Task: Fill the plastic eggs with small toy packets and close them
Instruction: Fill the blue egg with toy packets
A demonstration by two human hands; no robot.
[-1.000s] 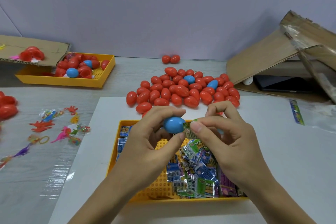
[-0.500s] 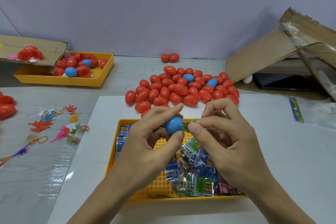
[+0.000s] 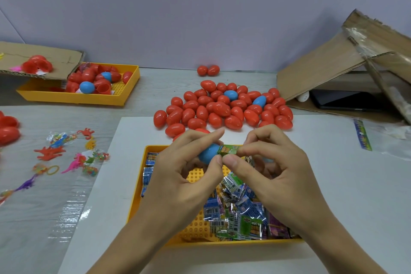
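My left hand (image 3: 189, 169) grips a blue egg half (image 3: 209, 154) above the near yellow tray (image 3: 138, 202). My right hand (image 3: 271, 167) pinches a small green toy packet (image 3: 229, 149) whose left end lies at the mouth of the egg half. A bit of blue, perhaps the other egg half, peeks from behind my right hand's fingers. Under both hands the tray holds a heap of packets (image 3: 240, 216). Beyond the tray lies a pile of closed red eggs (image 3: 222, 109) with two blue ones among them.
A second yellow tray (image 3: 75, 98) with red and blue eggs stands at the back left, partly under cardboard. Loose toy figures (image 3: 73, 158) lie on the left. A torn cardboard box (image 3: 333, 62) and a dark phone sit at the right. Two red eggs (image 3: 208, 70) rest by the wall.
The green packet has turned from hanging down to lying sideways, and its end has gone to the blue egg half's mouth. Both hands have stayed in place above the tray.
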